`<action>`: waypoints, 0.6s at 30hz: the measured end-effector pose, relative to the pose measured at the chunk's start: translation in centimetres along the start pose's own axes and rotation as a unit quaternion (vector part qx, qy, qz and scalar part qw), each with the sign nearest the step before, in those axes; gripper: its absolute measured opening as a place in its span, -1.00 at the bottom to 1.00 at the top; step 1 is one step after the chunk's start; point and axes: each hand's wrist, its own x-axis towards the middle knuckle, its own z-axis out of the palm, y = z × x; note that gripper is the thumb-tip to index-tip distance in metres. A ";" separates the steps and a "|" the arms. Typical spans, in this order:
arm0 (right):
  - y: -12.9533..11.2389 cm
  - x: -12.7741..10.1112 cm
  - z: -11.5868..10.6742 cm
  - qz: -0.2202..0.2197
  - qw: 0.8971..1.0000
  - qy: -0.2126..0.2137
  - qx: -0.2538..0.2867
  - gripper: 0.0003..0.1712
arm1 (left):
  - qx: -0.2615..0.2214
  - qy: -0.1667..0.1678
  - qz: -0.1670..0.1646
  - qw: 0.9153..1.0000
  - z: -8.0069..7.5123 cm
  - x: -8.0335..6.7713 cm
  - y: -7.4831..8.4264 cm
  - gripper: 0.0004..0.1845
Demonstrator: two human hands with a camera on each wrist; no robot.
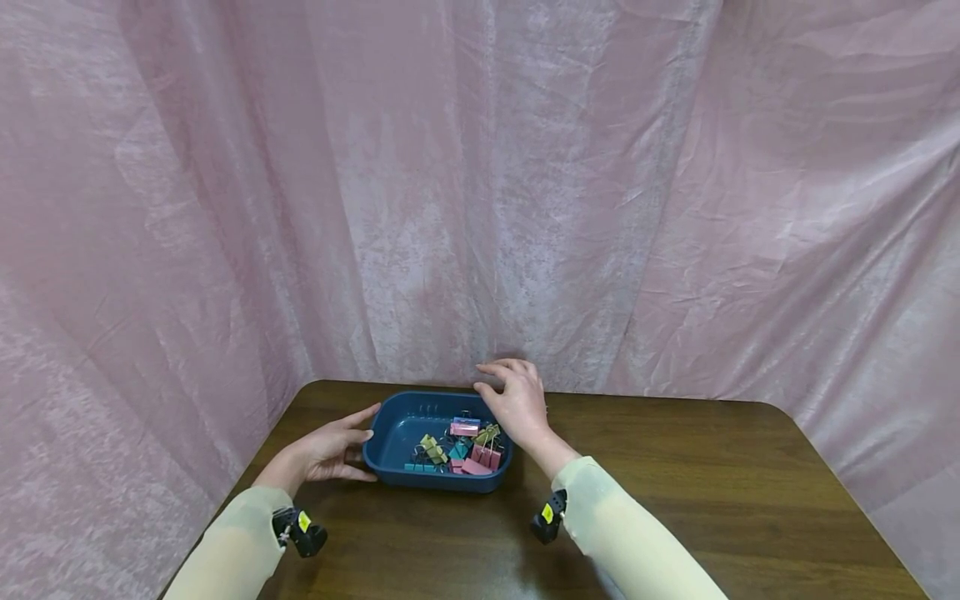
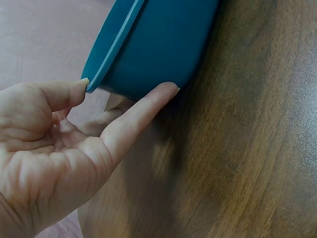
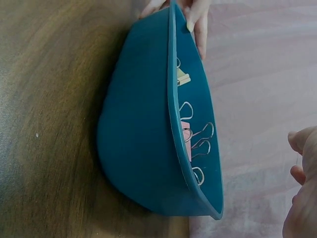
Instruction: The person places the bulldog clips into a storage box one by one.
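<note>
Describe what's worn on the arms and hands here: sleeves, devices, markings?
Both arms wear pale cream long sleeves, left sleeve and right sleeve, ending at the wrists. A small black device with a yellow label is strapped at each cuff: left wrist unit, right wrist unit. The left hand and right hand are bare: no gloves, no rings or watch visible.

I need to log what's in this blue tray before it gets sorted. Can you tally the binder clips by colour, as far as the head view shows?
Pink binder clips: 4
Teal binder clips: 2
Yellow binder clips: 2
Total: about 8; they overlap in the blue tray, so some may be hidden.
</note>
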 end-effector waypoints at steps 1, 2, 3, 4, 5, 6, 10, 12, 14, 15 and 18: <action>0.0 0.0 0.0 0.000 1.000 -0.001 0.000 -0.64 | 0.001 0.001 0.000 1.000 0.0 0.0 0.0 -0.35; 0.0 0.0 0.0 0.001 1.000 -0.001 0.001 -0.64 | 0.002 0.001 0.000 1.000 0.0 0.0 0.0 -0.35; 0.0 0.0 -0.1 0.001 1.000 -0.002 0.002 -0.64 | 0.002 0.002 0.000 1.000 0.0 0.0 0.0 -0.35; -0.1 -0.1 -0.1 0.001 1.000 -0.002 0.003 -0.64 | 0.002 0.002 0.000 1.000 0.1 0.0 0.0 -0.35; -0.1 -0.1 -0.1 0.002 1.000 -0.003 0.003 -0.64 | 0.002 0.003 0.000 1.000 0.1 0.0 0.0 -0.35; -0.1 -0.1 -0.1 0.002 1.000 -0.003 0.004 -0.65 | 0.002 0.002 0.000 1.000 0.1 0.0 0.0 -0.35; -0.1 -0.1 -0.1 0.002 1.000 -0.003 0.004 -0.64 | 0.000 0.002 0.000 1.000 0.0 -0.1 0.0 -0.36; -0.1 -0.1 -0.1 0.001 1.000 -0.003 0.004 -0.64 | 0.000 0.001 0.000 1.000 0.0 -0.1 0.0 -0.36; -0.1 -0.1 -0.2 0.000 1.000 -0.003 0.003 -0.64 | -0.001 0.002 -0.001 1.000 0.0 -0.2 0.0 -0.36; 0.0 0.0 -0.2 -0.001 1.000 -0.002 0.003 -0.64 | -0.001 0.002 -0.002 1.000 0.0 -0.2 0.0 -0.35; 0.0 0.1 -0.5 -0.005 1.000 0.003 0.002 -0.64 | -0.002 0.003 -0.004 1.000 0.0 -0.2 0.1 -0.35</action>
